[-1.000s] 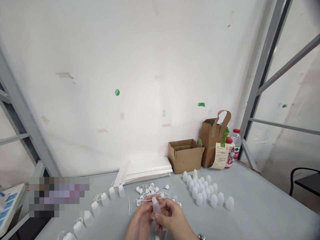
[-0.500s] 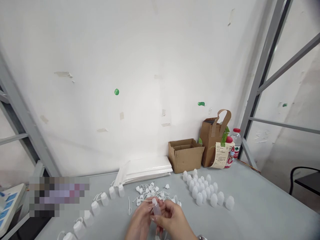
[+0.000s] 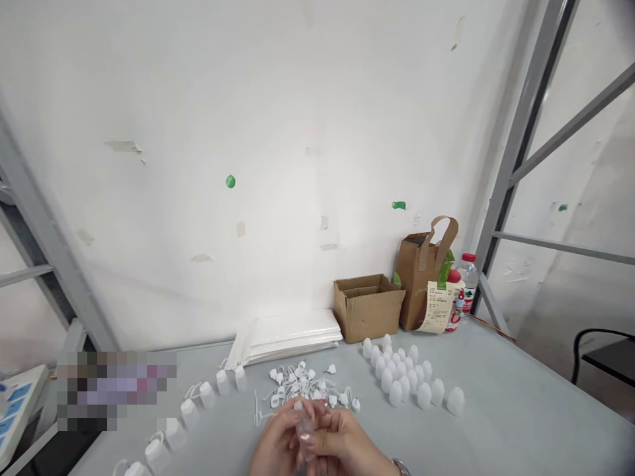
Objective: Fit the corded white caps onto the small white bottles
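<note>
The left hand (image 3: pixel 278 436) and right hand (image 3: pixel 344 441) sit closer to the table's (image 3: pixel 501 410) near edge with the small bottle (image 3: pixel 302 425), baring more white caps (image 3: pixel 343 399).

Left grip (image 3: pixel 278 433) and right grip (image 3: pixel 342 437) (both bare) close together, inwardly curled.

A white wall (image 3: pixel 278 99), dotted with tape scraps (image 3: pixel 123 146) and green marks (image 3: pixel 231 181), rose brightly lit behind the grey surface (image 3: pixel 506 416), between slanting grey metal frames (image 3: pixel 518 125), with a black chair (image 3: pixel 612 359) partly visible at right.
</note>
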Demonstrator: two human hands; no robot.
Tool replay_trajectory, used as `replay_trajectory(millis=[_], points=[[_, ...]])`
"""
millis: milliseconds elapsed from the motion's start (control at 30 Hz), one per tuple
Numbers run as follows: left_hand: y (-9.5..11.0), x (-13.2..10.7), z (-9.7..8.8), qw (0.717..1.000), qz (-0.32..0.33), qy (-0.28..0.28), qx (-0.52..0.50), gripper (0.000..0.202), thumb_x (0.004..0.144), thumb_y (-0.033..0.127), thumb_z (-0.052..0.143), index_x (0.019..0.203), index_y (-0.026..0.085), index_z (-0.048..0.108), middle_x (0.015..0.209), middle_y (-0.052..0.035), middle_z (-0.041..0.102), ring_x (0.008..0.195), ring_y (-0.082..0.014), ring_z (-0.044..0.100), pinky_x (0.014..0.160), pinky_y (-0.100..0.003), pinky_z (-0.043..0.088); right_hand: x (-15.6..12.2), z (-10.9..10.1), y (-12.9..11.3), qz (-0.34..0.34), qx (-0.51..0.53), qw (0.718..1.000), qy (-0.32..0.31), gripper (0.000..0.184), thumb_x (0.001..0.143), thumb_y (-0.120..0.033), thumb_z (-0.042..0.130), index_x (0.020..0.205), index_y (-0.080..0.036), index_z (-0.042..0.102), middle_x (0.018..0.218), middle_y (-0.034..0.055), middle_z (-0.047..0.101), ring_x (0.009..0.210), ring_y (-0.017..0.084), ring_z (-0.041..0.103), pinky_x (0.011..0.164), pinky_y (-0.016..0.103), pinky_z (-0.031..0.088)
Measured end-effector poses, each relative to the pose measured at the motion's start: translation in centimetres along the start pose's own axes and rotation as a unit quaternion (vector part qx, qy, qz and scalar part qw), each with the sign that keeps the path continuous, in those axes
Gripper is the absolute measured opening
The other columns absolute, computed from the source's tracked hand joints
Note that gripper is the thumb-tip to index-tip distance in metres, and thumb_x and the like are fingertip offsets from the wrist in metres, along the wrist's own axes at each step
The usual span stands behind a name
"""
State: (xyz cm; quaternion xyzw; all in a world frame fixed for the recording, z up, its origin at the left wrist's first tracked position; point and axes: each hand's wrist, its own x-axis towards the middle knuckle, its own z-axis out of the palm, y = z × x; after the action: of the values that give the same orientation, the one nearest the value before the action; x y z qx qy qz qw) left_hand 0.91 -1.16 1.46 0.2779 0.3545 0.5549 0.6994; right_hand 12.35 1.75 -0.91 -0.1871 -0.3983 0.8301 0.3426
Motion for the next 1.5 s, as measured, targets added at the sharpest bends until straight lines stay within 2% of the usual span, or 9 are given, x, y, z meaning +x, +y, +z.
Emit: replay_trajectory(millis=[100,167,367,600,833,967,1133,1300,1500], points=[[0.0,0.0,0.0,1.0,-0.008,0.003,-0.006,0.014,0.07,0.022,0.057,0.062,0.015,0.066,0.071,-0.0039,0.068,0.056,-0.0136,0.057,0.052,-0.023,0.038,-0.2,0.1,-0.2,0.001,0.039,0.998,-0.043,0.033,0.059,-0.034,0.079,0.057,-0.005,0.064,0.048,0.0033,0.06,0.038,0.005,0.054,0.039,0.013,0.038],[0.0,0.0,-0.1,0.999,-0.02,0.005,-0.027,0.013,0.07,0.022,0.057,0.065,0.015,0.067,0.07,-0.0043,0.069,0.064,-0.0165,0.06,0.056,-0.024,0.041,-0.2,-0.1,-0.2,0.003,0.049,0.997,-0.059,0.033,0.062,-0.035,0.077,0.06,-0.004,0.066,0.048,0.0035,0.06,0.038,0.005,0.053,0.038,0.013,0.037],[-0.2,0.3,-0.6,0.996,-0.038,0.01,-0.083,0.019,0.069,0.021,0.054,0.074,0.012,0.071,0.067,-0.007,0.07,0.08,-0.0236,0.063,0.069,-0.029,0.045,0.1,-0.7,0.1,0.0,0.072,0.996,-0.052,0.033,0.063,-0.034,0.078,0.063,-0.002,0.067,0.053,0.0038,0.06,0.04,0.005,0.054,0.04,0.014,0.04],[-0.3,0.5,-0.6,0.993,-0.061,0.013,-0.101,0.021,0.071,0.019,0.051,0.075,0.01,0.07,0.066,-0.0083,0.069,0.073,-0.0234,0.064,0.066,-0.031,0.045,0.0,-0.9,0.1,0.002,0.083,0.995,-0.049,0.032,0.063,-0.031,0.078,0.074,-0.003,0.069,0.059,0.0049,0.064,0.043,0.006,0.057,0.041,0.014,0.041],[-0.3,0.5,-0.7,0.992,-0.085,0.01,-0.095,0.022,0.073,0.022,0.05,0.075,0.011,0.068,0.057,-0.0045,0.065,0.047,-0.0171,0.056,0.054,-0.03,0.043,0.1,-0.9,0.2,0.011,0.072,0.996,-0.053,0.033,0.062,-0.033,0.078,0.073,-0.004,0.07,0.057,0.0033,0.063,0.04,0.006,0.057,0.039,0.014,0.04],[-0.2,0.4,-0.5,0.993,-0.078,0.02,-0.081,0.021,0.072,0.022,0.052,0.079,0.012,0.069,0.066,-0.0066,0.069,0.057,-0.0199,0.062,0.057,-0.03,0.044,-0.1,-0.6,-0.4,0.013,0.061,0.996,-0.058,0.034,0.063,-0.032,0.078,0.073,-0.002,0.067,0.057,0.0045,0.063,0.04,0.006,0.057,0.04,0.014,0.04],[0.1,0.2,-0.5,0.998,0.003,0.042,-0.041,0.027,0.072,0.026,0.057,0.094,0.015,0.069,0.093,-0.0098,0.072,0.093,-0.0245,0.062,0.07,-0.029,0.046,-0.1,-0.2,-0.6,-0.034,-0.019,0.999,0.025,0.037,0.055,-0.036,0.081,0.069,-0.011,0.058,0.056,0.001,0.064,0.042,0.01,0.059,0.041,0.019,0.044],[-0.1,0.4,-0.7,1.0,0.024,0.01,-0.005,0.029,0.07,0.025,0.059,0.095,0.016,0.069,0.099,-0.0119,0.071,0.082,-0.0267,0.063,0.055,-0.029,0.044,0.4,-0.3,0.0,-0.07,-0.123,0.984,0.107,0.044,0.049,-0.041,0.081,0.066,-0.017,0.048,0.055,-0.0035,0.062,0.042,0.01,0.058,0.04,0.02,0.043],[-0.3,0.4,-0.3,0.999,0.03,0.004,-0.021,0.021,0.07,0.02,0.059,0.086,0.014,0.072,0.085,-0.0098,0.073,0.084,-0.0248,0.063,0.066,-0.029,0.045,0.6,-0.4,0.6,-0.081,-0.163,0.969,0.165,0.047,0.044,-0.038,0.082,0.065,-0.019,0.044,0.049,-0.0088,0.056,0.035,0.005,0.046,0.038,0.019,0.039]])
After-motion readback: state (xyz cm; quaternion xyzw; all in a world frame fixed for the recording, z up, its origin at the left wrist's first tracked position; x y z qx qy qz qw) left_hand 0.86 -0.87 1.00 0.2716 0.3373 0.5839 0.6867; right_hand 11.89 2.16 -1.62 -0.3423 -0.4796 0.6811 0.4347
